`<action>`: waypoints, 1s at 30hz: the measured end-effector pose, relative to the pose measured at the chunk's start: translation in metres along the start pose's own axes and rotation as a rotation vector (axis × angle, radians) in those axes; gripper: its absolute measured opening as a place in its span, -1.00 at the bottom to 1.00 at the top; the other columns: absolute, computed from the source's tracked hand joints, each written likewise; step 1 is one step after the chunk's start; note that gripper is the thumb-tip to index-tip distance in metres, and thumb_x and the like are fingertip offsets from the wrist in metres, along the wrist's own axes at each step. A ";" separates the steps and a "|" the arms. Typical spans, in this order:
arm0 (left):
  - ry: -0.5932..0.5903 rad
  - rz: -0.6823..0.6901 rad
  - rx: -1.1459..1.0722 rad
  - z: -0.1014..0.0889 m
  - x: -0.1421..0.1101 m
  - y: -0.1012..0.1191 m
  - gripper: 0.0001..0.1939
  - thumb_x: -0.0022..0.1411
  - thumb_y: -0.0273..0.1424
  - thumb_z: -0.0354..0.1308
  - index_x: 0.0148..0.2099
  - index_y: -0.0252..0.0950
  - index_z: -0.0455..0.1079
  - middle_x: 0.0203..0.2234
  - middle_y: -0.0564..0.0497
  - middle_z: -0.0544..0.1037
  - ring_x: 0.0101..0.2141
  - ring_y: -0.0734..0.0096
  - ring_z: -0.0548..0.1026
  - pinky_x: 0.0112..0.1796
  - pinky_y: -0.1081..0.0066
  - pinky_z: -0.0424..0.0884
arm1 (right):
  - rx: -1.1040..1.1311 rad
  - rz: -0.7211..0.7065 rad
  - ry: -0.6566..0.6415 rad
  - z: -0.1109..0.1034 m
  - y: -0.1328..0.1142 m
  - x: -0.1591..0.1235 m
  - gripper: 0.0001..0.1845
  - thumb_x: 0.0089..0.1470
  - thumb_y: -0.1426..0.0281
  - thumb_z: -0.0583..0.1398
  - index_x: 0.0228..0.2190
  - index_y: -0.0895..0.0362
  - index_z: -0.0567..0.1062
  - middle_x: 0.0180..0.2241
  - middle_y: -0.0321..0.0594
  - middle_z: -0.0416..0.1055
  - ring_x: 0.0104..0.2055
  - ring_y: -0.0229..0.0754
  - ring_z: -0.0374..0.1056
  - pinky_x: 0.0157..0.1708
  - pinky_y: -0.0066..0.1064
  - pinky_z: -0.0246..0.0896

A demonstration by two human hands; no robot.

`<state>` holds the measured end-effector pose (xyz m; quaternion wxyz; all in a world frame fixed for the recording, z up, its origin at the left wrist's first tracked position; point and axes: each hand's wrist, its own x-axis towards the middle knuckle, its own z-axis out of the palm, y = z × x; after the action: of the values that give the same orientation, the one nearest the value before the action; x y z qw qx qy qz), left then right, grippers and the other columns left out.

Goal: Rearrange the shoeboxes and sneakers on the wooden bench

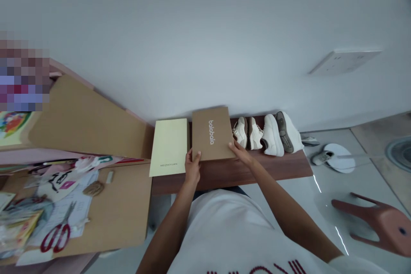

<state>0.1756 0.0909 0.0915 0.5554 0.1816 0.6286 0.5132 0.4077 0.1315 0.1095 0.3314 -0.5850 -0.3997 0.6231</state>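
Note:
A closed brown shoe box (212, 135) marked "balabala" is held at its two near corners. My left hand (192, 167) grips the near left corner, thumb on the lid. My right hand (240, 153) holds the near right corner, its thumb also on top. Left of it lies a pale yellow box (169, 147) lettered "MEIZHIYUAN", close to my left hand. To the right, several shoes stand on the dark wooden bench (272, 169): a beige-and-brown pair of sneakers (241, 132), then a white shoe (272, 135) and a grey-and-white shoe (285, 132). The undersides of my fingers are hidden.
At left a brown desk (125, 205) bears red-handled scissors (59, 231), papers and clutter. A reddish plastic stool (382, 222) stands on the floor at right, near a loose shoe (322, 158) and a white round base (342, 158). The wall (199, 43) rises behind the bench.

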 end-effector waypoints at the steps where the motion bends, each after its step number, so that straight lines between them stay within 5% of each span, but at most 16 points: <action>1: 0.005 0.029 0.013 0.000 0.001 0.000 -0.42 0.16 -0.12 0.27 0.20 -0.05 0.26 0.23 -0.07 0.35 0.15 0.18 0.39 -0.01 0.23 0.44 | 0.002 0.045 -0.036 0.001 0.000 0.000 -0.17 0.01 -0.09 0.27 0.25 -0.09 0.28 0.16 -0.18 0.40 0.21 0.09 0.31 0.15 0.13 0.23; 5: 0.035 0.116 0.071 -0.001 0.007 -0.006 -0.43 0.19 -0.14 0.25 0.20 -0.15 0.27 0.18 -0.12 0.41 0.15 0.24 0.41 0.13 0.25 0.33 | 0.053 0.158 -0.128 0.007 0.007 0.004 -0.16 0.01 -0.01 0.29 0.27 -0.17 0.20 0.21 -0.14 0.34 0.15 0.13 0.36 -0.06 0.16 0.40; 20: 0.076 0.024 0.151 -0.012 0.014 -0.033 -0.40 0.20 -0.12 0.25 0.23 -0.15 0.24 0.13 -0.14 0.46 0.13 0.19 0.42 0.12 0.16 0.34 | 0.056 0.263 -0.064 0.014 0.037 0.017 -0.17 0.00 -0.03 0.29 0.25 -0.14 0.22 0.24 -0.12 0.29 0.15 0.09 0.36 0.00 0.16 0.34; 30: 0.136 0.123 0.248 -0.008 0.020 -0.039 -0.45 0.24 -0.15 0.20 0.22 -0.19 0.25 0.15 -0.14 0.43 0.15 0.21 0.39 0.18 0.20 0.25 | 0.036 0.171 -0.034 0.026 0.050 0.032 -0.28 0.07 0.00 0.22 0.21 -0.04 0.30 0.13 -0.12 0.43 0.11 0.02 0.40 0.11 0.06 0.27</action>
<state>0.1756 0.0875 0.0465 0.4526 0.2519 0.7109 0.4757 0.3813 0.1334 0.0499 0.2804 -0.6003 -0.3425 0.6661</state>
